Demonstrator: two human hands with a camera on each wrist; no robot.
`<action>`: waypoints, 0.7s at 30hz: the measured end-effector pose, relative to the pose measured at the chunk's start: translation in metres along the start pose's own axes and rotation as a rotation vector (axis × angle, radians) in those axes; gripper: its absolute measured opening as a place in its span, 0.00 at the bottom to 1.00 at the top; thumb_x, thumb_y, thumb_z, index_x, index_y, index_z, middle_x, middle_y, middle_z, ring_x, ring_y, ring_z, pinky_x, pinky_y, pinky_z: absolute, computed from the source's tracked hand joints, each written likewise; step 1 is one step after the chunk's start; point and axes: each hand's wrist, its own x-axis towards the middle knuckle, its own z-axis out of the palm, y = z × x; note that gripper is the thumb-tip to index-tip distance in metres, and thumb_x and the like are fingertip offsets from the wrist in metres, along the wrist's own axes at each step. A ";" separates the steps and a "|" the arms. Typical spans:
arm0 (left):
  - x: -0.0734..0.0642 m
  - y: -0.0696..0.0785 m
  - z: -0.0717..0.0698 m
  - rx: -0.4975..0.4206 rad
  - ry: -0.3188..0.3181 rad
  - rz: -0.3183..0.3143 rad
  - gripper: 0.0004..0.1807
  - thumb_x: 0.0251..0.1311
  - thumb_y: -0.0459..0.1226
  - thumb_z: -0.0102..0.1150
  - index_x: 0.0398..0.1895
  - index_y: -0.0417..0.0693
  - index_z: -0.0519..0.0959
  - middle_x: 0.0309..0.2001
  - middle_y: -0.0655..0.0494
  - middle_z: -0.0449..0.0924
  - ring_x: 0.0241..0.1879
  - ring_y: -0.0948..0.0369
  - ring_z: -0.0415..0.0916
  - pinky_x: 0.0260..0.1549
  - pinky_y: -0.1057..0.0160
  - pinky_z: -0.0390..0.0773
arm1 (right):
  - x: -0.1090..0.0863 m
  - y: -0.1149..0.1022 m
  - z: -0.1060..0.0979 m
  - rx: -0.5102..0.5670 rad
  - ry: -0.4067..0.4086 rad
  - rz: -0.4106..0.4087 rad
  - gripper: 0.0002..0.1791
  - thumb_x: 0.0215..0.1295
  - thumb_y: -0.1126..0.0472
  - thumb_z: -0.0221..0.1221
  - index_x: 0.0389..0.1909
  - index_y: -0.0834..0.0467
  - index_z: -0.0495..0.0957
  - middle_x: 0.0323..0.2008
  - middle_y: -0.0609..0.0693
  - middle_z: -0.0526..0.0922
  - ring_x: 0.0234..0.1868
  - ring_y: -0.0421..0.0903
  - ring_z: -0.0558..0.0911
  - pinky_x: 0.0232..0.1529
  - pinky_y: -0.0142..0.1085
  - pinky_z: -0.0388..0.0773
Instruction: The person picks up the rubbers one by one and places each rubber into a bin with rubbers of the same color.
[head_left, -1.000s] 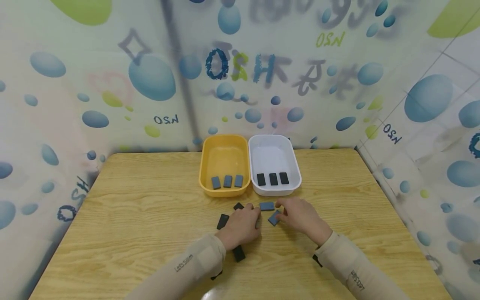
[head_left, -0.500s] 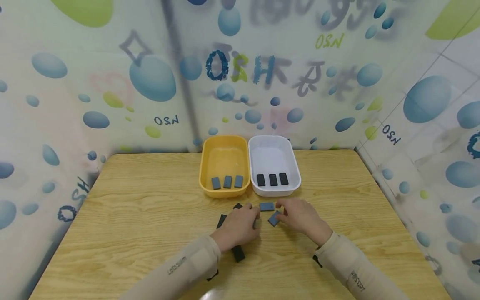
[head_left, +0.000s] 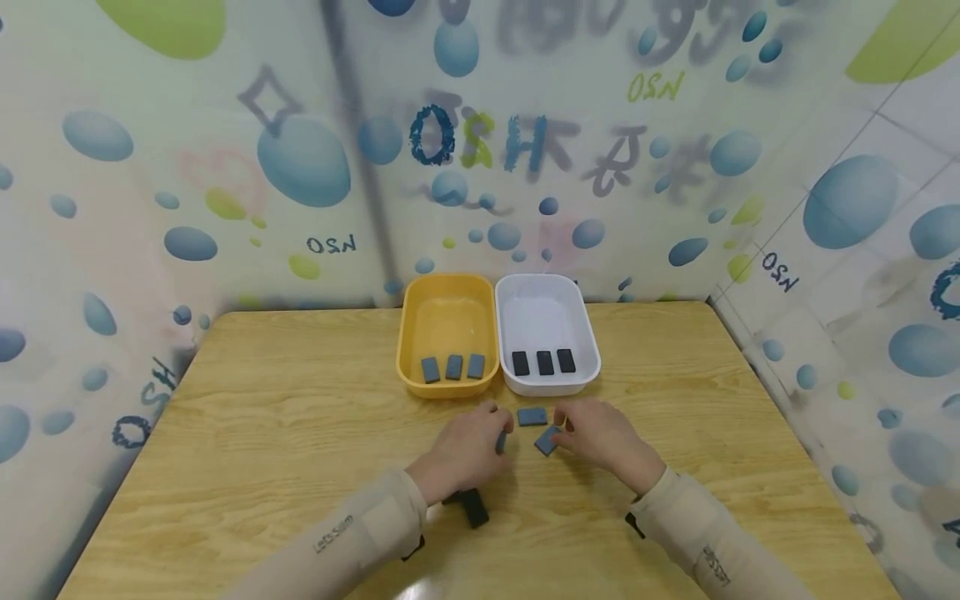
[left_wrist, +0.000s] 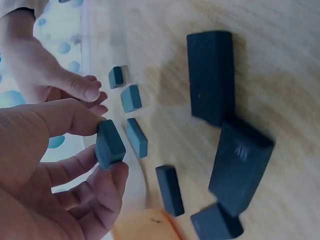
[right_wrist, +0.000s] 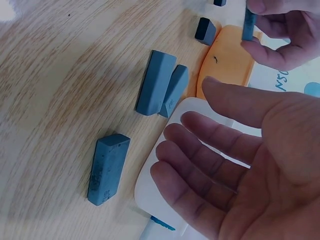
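Note:
My left hand point(head_left: 465, 450) pinches a small blue-grey rectangular block point(left_wrist: 110, 144) between thumb and fingertips, above the table. Black blocks point(left_wrist: 212, 75) lie under and beside this hand; in the head view it covers most of them, leaving one black block point(head_left: 474, 508) showing near the wrist. My right hand point(head_left: 603, 437) hovers low with relaxed fingers and holds nothing, as its bare palm point(right_wrist: 280, 165) shows in the right wrist view. Close to its fingertips are two blue-grey blocks, one flat block point(head_left: 532, 417) and one slanted block point(head_left: 547, 441). Another blue-grey block point(right_wrist: 108, 170) lies below its fingers.
A yellow bin point(head_left: 450, 312) and a white bin point(head_left: 543, 312) stand side by side at the back of the wooden table point(head_left: 300, 400). Three blue-grey blocks point(head_left: 453, 367) lie in the yellow one, three black blocks point(head_left: 545, 362) in the white one. A patterned wall sheet point(head_left: 300, 250) hangs behind.
My left hand has shifted left with the blue-grey block, now covering black blocks that showed beside it before. My right hand has stayed nearly still.

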 end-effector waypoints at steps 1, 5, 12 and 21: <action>-0.001 -0.001 -0.002 0.003 0.011 0.006 0.18 0.52 0.43 0.69 0.47 0.52 0.78 0.41 0.58 0.73 0.31 0.61 0.70 0.31 0.65 0.72 | 0.000 0.000 0.000 0.002 0.002 -0.003 0.12 0.60 0.52 0.66 0.39 0.54 0.80 0.29 0.45 0.79 0.27 0.41 0.74 0.29 0.36 0.71; -0.003 -0.004 -0.009 0.022 0.058 0.025 0.18 0.51 0.41 0.67 0.46 0.51 0.79 0.42 0.56 0.74 0.32 0.60 0.71 0.35 0.62 0.74 | -0.001 0.000 0.001 0.002 0.011 -0.011 0.12 0.60 0.52 0.66 0.38 0.55 0.80 0.29 0.45 0.79 0.28 0.41 0.74 0.29 0.36 0.72; -0.007 -0.009 -0.027 0.000 0.104 0.015 0.17 0.52 0.41 0.67 0.47 0.52 0.79 0.44 0.55 0.76 0.32 0.59 0.73 0.36 0.59 0.75 | -0.001 0.000 0.001 0.001 0.004 -0.007 0.13 0.60 0.52 0.66 0.40 0.55 0.81 0.31 0.45 0.80 0.30 0.41 0.75 0.32 0.37 0.74; -0.009 -0.016 -0.048 -0.030 0.171 0.023 0.18 0.52 0.39 0.66 0.48 0.52 0.79 0.46 0.54 0.77 0.33 0.60 0.72 0.34 0.59 0.75 | -0.003 0.000 -0.001 0.020 -0.003 -0.002 0.15 0.59 0.53 0.67 0.43 0.55 0.81 0.33 0.47 0.81 0.32 0.42 0.77 0.34 0.39 0.76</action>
